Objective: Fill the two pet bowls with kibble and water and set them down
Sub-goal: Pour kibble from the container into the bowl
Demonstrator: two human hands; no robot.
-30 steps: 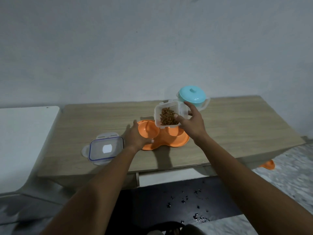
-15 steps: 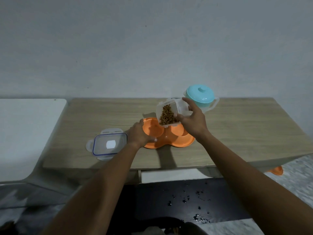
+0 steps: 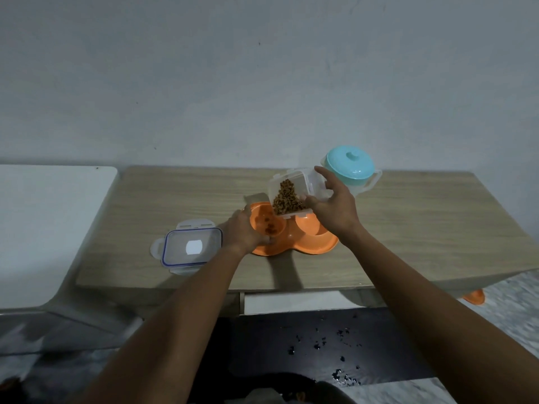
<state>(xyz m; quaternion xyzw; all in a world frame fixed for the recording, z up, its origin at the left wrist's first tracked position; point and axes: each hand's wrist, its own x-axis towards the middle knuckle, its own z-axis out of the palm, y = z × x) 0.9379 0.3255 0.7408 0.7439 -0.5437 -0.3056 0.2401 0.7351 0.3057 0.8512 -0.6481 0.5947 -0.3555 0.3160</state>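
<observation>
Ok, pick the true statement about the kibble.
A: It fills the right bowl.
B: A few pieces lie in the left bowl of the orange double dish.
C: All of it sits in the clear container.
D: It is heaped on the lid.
B: a few brown kibble pieces lie in the left bowl of the orange double dish, below the tilted clear container that the right hand holds.

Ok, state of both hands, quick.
Left hand: grips the dish rim.
Right hand: holds the tilted kibble tub.
</observation>
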